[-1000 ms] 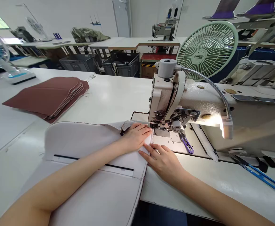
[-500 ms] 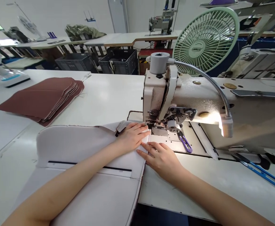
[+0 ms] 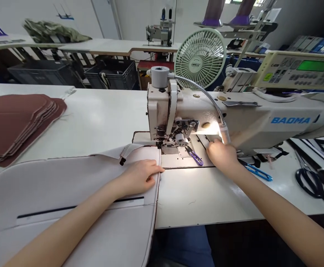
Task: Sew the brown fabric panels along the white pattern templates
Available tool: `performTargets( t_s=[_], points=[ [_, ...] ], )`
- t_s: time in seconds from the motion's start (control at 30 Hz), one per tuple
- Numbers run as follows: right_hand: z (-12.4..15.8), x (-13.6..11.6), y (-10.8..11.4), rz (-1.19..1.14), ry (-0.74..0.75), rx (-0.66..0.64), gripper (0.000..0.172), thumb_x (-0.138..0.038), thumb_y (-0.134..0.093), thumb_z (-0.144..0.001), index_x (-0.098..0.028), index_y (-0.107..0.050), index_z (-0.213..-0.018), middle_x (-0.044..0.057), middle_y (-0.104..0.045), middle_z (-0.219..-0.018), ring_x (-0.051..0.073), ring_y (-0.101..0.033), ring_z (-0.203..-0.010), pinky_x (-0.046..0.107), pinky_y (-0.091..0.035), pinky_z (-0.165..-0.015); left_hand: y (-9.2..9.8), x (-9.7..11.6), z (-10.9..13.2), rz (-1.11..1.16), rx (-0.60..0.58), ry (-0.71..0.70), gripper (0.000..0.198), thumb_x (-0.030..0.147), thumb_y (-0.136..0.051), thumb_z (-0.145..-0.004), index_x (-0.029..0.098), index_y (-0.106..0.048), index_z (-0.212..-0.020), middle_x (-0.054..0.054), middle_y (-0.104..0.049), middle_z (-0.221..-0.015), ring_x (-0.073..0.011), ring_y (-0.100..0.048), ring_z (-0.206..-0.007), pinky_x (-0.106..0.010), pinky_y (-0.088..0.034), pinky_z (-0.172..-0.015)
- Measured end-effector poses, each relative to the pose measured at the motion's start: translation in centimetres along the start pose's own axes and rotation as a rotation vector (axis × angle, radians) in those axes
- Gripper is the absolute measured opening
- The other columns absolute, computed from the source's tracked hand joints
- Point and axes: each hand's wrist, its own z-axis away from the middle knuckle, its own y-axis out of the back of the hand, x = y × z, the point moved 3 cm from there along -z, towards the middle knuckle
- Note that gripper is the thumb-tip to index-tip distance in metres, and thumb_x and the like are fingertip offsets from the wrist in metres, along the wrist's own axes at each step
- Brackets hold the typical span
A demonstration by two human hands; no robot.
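A large pale fabric panel (image 3: 67,170) lies on the table, its upper right edge at the needle area of the sewing machine (image 3: 162,111). My left hand (image 3: 139,177) rests on the panel near its right edge, fingers bent, the index reaching the edge; whether it pinches the fabric is unclear. Under the machine arm, beside the lit lamp head (image 3: 224,132), is my right hand (image 3: 222,152), seen from the back with its fingers mostly hidden. Purple snips (image 3: 195,155) lie on the machine bed, left of my right hand.
Blue snips (image 3: 259,172) and dark-handled scissors (image 3: 311,181) lie on the right. Stacked brown pieces (image 3: 20,122) sit at the left. A green fan (image 3: 200,59) and a control panel (image 3: 297,70) stand behind the machine.
My right hand has left the panel's edge and moved right and up, under the machine arm. My left hand has drawn back from the needle area. The view has turned right.
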Motion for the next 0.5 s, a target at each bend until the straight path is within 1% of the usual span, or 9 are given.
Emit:
performTargets(
  t_s=[0.07,0.1,0.23,0.3,0.4,0.5],
  points=[
    [-0.3,0.2,-0.3,0.043,-0.025,-0.055,0.024,-0.006,-0.045,-0.085,-0.008,-0.068,-0.08,0.018,-0.063,-0.079,0.026,-0.064,-0.068,0.034,-0.045,-0.057,0.2,-0.1,-0.1,0.056,0.002,0.002,0.043,0.007,-0.043,-0.073,0.022,-0.064,-0.107,-0.003,-0.061,-0.086,-0.0176,-0.058,-0.078,-0.025,-0.043,-0.066],
    [-0.4,0.1,-0.3,0.062,-0.039,-0.075,0.024,-0.003,-0.045,-0.084,-0.008,-0.067,-0.079,0.018,-0.064,-0.08,0.026,-0.065,-0.068,0.033,-0.045,-0.057,0.2,-0.2,-0.2,0.069,0.007,0.007,0.042,0.008,-0.043,-0.074,0.022,-0.065,-0.106,-0.003,-0.061,-0.086,-0.0173,-0.058,-0.077,-0.024,-0.042,-0.065],
    [-0.2,-0.6,0.6,0.102,-0.074,-0.094,0.028,0.005,-0.039,-0.081,-0.005,-0.065,-0.087,0.018,-0.064,-0.082,0.027,-0.066,-0.072,0.032,-0.045,-0.058,0.1,-0.3,-0.2,0.057,0.019,0.036,0.04,0.008,-0.043,-0.075,0.022,-0.065,-0.105,-0.003,-0.061,-0.085,-0.0172,-0.057,-0.074,-0.025,-0.04,-0.063],
    [0.1,-0.6,1.4,0.109,-0.088,-0.088,0.029,0.005,-0.037,-0.082,-0.004,-0.063,-0.093,0.018,-0.064,-0.083,0.027,-0.067,-0.074,0.031,-0.044,-0.058,0.0,-0.2,-0.1,0.052,0.017,0.037,0.04,0.009,-0.043,-0.075,0.021,-0.065,-0.105,-0.003,-0.061,-0.086,-0.0175,-0.057,-0.075,-0.026,-0.04,-0.063],
    [1.2,0.0,2.6,0.105,-0.114,-0.082,0.027,0.003,-0.038,-0.082,-0.005,-0.06,-0.094,0.017,-0.064,-0.077,0.024,-0.066,-0.07,0.027,-0.041,-0.056,0.1,-0.2,-0.1,0.051,-0.008,0.027,0.04,0.01,-0.041,-0.076,0.021,-0.065,-0.107,-0.003,-0.061,-0.089,-0.0186,-0.058,-0.079,-0.027,-0.042,-0.067],
    [4.1,1.4,3.7,0.086,-0.113,-0.06,0.023,-0.007,-0.037,-0.088,-0.009,-0.059,-0.089,0.016,-0.065,-0.08,0.021,-0.065,-0.066,0.026,-0.037,-0.052,0.4,-0.2,0.0,0.065,-0.051,0.029,0.043,0.009,-0.036,-0.077,0.021,-0.063,-0.109,-0.004,-0.061,-0.093,-0.0196,-0.058,-0.085,-0.028,-0.043,-0.072]
  ],
)
